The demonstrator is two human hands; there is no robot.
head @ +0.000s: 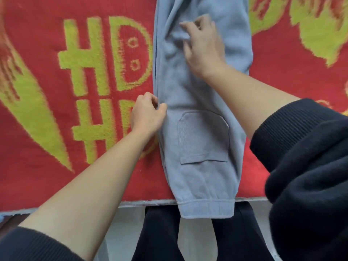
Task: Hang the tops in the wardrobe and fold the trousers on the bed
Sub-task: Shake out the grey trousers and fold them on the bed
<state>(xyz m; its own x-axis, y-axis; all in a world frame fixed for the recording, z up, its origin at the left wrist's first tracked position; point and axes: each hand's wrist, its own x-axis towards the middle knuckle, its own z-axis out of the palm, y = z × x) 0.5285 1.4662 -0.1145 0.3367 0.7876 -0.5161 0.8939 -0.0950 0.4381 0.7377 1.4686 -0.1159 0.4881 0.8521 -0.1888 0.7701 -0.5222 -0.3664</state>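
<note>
Light grey-blue trousers (199, 140) lie lengthwise on the bed, legs stacked, a back pocket facing up and the ribbed waistband hanging over the near edge. My left hand (147, 114) pinches the trousers' left edge beside the pocket. My right hand (202, 47) rests farther up on the cloth, fingers spread and curled into a wrinkle. The trousers' far end runs out of the top of the frame.
The bed is covered by a red blanket (47, 157) with yellow-green letters and shapes. Its near edge (146, 202) runs across the bottom. Below it are my dark trouser legs (160, 236) and a pale floor. My black sleeves are pushed up.
</note>
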